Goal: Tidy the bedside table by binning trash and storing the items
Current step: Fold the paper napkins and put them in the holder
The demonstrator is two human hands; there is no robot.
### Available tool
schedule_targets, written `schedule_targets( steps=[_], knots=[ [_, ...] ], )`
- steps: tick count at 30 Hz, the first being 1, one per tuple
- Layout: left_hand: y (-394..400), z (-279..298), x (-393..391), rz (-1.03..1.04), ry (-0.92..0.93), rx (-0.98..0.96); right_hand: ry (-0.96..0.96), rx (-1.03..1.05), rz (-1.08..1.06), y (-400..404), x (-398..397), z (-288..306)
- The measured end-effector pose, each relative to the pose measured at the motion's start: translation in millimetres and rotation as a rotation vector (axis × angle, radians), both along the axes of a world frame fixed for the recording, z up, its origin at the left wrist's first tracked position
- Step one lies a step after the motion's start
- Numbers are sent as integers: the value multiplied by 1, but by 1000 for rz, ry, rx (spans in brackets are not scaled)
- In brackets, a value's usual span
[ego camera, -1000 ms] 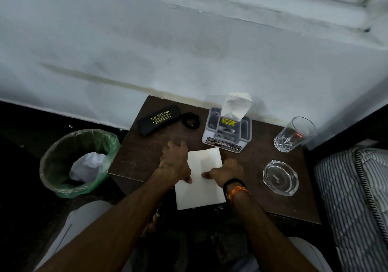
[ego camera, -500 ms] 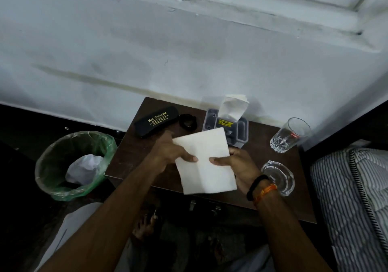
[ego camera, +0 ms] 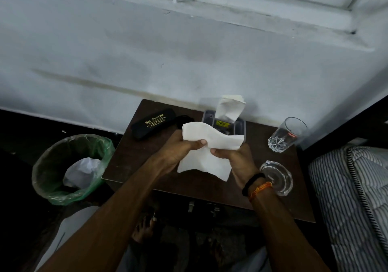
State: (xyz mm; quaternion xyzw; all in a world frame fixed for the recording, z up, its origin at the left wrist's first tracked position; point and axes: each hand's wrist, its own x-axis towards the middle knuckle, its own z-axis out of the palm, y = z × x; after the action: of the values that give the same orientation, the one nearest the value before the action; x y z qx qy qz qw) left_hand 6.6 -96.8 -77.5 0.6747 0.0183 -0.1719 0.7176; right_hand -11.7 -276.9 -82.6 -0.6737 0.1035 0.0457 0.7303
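Stained white wall [ego camera: 189, 51], striped mattress [ego camera: 352, 198], dim light.

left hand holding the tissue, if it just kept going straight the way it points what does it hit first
Likely the tissue box. The left hand, gripping the white tissue, points up and right toward it; the small black ring lies just left of that line. Depth is unclear.

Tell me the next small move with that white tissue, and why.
Probably crumple it into a ball. Both the left hand and the right hand pinch the tissue above the table, already bunching it, and the bin with trash stands to the left.
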Motion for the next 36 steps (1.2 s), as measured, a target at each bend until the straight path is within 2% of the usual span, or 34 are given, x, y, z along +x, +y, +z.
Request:
schedule_targets(
  steps=[6,10,14,19,25,36],
  knots=[
    [1,-14,-3,-53,-107,106,-13,-92,-41,-3,2,-14],
    [2,-26,-4,-76,-101,205,69,-141,-38,-4,-1,-29],
    [2,-28,-1,-61,-100,244,53,-161,-52,-7,0,-32],
    [10,-16,7,-6,-37,147,28,-136,42,-15,4,-18],
    [18,0,10,-56,7,-30,66,36,193,-22,8,-4],
    [6,9,19,-67,47,-122,95,199,247,-20,22,7]
  ],
)
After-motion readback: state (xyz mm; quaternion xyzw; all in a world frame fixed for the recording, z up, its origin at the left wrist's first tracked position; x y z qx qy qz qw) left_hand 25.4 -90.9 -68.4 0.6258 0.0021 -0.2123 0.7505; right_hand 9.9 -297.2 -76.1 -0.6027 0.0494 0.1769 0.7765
